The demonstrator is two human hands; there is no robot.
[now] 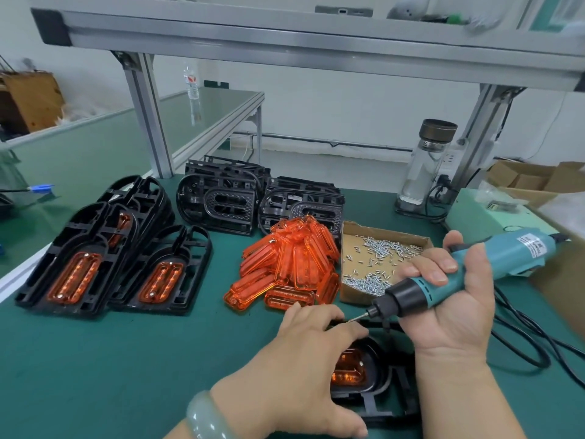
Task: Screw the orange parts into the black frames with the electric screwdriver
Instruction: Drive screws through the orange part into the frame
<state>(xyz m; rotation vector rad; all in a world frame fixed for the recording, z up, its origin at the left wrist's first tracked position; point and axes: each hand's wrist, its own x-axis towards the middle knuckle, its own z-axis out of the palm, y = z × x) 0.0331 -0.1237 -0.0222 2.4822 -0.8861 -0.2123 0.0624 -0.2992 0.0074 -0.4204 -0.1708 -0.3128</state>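
1. Head view: right hand (452, 299) is wrapped round the electric screwdriver (468, 270). Left hand (294, 359) is spread, pressing the black frame (389, 403) down. The orange part (348, 372) peeks out between both hands.
2. Careful: the bit is tilted, so it could skid off and gouge the orange part or nick those left fingertips.

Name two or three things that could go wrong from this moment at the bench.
1. The screwdriver has its bit close to the fingers of the left hand, which rests on the black frame; a slip might jab them.
2. That hand hides much of the orange part, so a screw could go in crooked unseen.
3. The cable loops beside the right hand and might snag, tugging the tool.
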